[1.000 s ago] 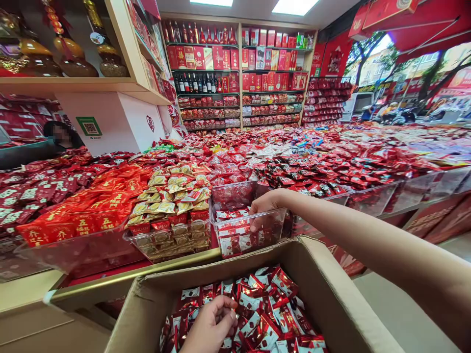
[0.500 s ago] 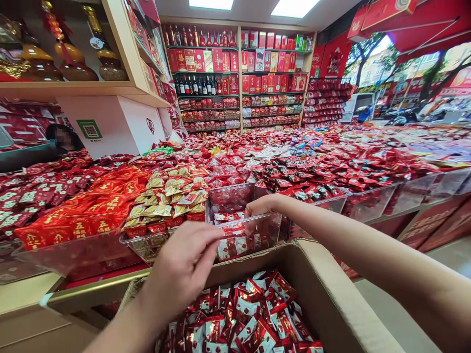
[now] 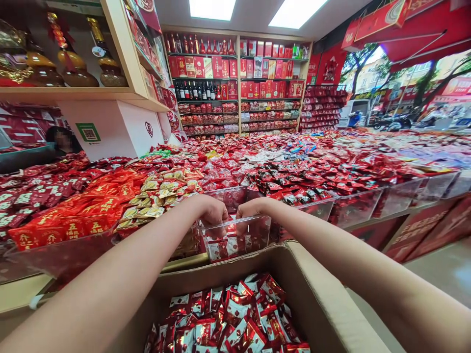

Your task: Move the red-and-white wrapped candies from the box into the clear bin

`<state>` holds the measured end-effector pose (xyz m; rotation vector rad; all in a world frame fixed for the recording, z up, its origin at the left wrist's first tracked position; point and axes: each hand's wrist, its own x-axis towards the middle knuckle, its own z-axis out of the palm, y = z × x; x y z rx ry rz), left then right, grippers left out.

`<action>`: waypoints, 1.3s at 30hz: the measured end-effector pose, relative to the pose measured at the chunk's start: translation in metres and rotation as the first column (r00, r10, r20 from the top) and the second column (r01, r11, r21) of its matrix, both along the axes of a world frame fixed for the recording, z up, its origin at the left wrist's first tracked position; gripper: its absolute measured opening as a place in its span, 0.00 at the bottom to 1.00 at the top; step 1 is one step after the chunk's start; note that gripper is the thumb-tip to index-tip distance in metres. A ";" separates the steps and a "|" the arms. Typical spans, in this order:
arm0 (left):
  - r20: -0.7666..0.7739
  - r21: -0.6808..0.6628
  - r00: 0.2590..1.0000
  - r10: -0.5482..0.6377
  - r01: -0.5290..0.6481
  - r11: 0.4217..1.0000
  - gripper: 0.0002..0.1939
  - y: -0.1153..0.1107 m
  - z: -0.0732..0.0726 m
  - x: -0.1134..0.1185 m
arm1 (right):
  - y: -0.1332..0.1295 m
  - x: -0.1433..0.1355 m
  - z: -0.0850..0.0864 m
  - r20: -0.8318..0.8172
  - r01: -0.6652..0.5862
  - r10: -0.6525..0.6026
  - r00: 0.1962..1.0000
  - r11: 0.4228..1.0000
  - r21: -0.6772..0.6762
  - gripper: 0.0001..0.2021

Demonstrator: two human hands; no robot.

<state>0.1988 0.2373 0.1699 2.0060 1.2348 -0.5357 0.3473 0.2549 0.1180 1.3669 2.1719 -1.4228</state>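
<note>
Both of my hands are down inside a clear plastic bin (image 3: 257,230) that holds red-and-white candy packets (image 3: 232,245). My left hand (image 3: 216,214) is bent at the wrist, its fingers curled, in the bin's left half. Close beside it, my right hand (image 3: 246,212) is also curled, with fingertips down among the packets behind the front wall. What either hand grips is hidden. Below my arms, an open cardboard box (image 3: 316,284) holds a heap of similar red-and-white packets (image 3: 235,314).
Gold-and-red packets (image 3: 165,184) and orange-red packets (image 3: 91,206) fill bins on the left. Dark red packets (image 3: 294,179) lie in bins on the right. Shelves of bottles and boxes (image 3: 206,67) line the back. A person (image 3: 64,139) is at the far left.
My left hand has moved forward and right, from above the cardboard box into the clear bin. My right hand stays in that bin. The view has shifted slightly.
</note>
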 end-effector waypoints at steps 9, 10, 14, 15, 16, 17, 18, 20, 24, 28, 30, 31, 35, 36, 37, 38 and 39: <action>0.123 -0.110 0.991 0.060 -0.046 0.993 0.08 0.004 -0.018 0.007 | 0.000 0.000 0.002 -0.040 -0.030 0.028 0.999 0.998 -0.054 0.21; 0.125 -0.120 0.990 0.066 -0.051 0.991 0.09 0.003 -0.020 0.007 | 0.000 0.000 0.002 -0.040 -0.030 0.028 0.999 0.998 -0.055 0.21; 0.130 -0.133 0.989 0.072 -0.055 0.990 0.12 0.003 -0.024 0.007 | 0.000 0.000 0.002 -0.037 -0.014 0.013 0.999 0.999 -0.051 0.20; 0.142 -0.132 0.987 0.070 -0.051 0.990 0.12 0.003 -0.024 0.007 | 0.000 0.000 0.002 -0.034 -0.009 0.007 0.999 0.999 -0.051 0.19; 0.161 -0.132 0.985 0.068 -0.047 0.990 0.12 0.004 -0.024 0.008 | -0.001 0.000 0.002 -0.033 -0.003 0.001 0.999 0.999 -0.052 0.19; 0.182 -0.134 0.981 0.068 -0.043 0.990 0.11 0.004 -0.024 0.008 | -0.002 0.001 0.002 -0.031 0.002 -0.004 1.000 0.999 -0.055 0.19; 0.206 -0.136 0.976 0.068 -0.040 0.990 0.11 0.005 -0.025 0.008 | -0.003 0.001 0.002 -0.031 0.008 -0.010 0.999 0.998 -0.058 0.18; 0.246 -0.149 0.967 0.072 -0.036 0.988 0.10 0.006 -0.027 0.009 | -0.005 0.002 0.003 -0.028 0.019 -0.021 0.999 0.998 -0.065 0.18; 0.284 -0.234 0.952 0.113 -0.045 0.971 0.11 0.008 -0.030 0.011 | -0.007 0.002 0.004 -0.034 0.024 -0.026 0.999 0.998 -0.052 0.17; 0.282 -0.329 0.945 0.167 -0.069 0.942 0.13 0.009 -0.031 0.015 | -0.007 0.002 0.003 -0.034 0.030 -0.032 0.999 0.998 -0.047 0.15; 0.271 -0.358 0.945 0.183 -0.078 0.931 0.12 0.010 -0.032 0.019 | -0.007 0.002 0.002 -0.035 0.036 -0.038 0.999 0.999 -0.035 0.15; 0.268 -0.368 0.945 0.188 -0.081 0.926 0.12 0.011 -0.033 0.020 | -0.007 0.001 0.002 -0.036 0.037 -0.038 0.999 0.999 -0.030 0.15; 0.269 -0.374 0.942 0.201 -0.090 0.923 0.11 0.011 -0.035 0.023 | -0.005 0.001 0.000 -0.014 0.044 -0.044 0.999 0.999 -0.012 0.17; 0.269 -0.372 0.941 0.204 -0.094 0.923 0.11 0.010 -0.035 0.023 | -0.004 0.001 0.000 -0.002 0.048 -0.048 0.999 0.999 -0.010 0.17; 0.269 -0.369 0.940 0.208 -0.099 0.924 0.11 0.010 -0.036 0.022 | -0.003 0.000 0.000 0.009 0.051 -0.051 0.999 0.999 -0.006 0.18; 0.269 -0.366 0.939 0.212 -0.104 0.925 0.10 0.009 -0.036 0.021 | -0.003 0.000 -0.001 0.017 0.054 -0.054 0.998 0.999 -0.003 0.18; 0.268 -0.365 0.939 0.217 -0.109 0.924 0.11 0.008 -0.036 0.020 | -0.002 -0.001 -0.001 0.024 0.056 -0.056 0.998 0.998 0.004 0.18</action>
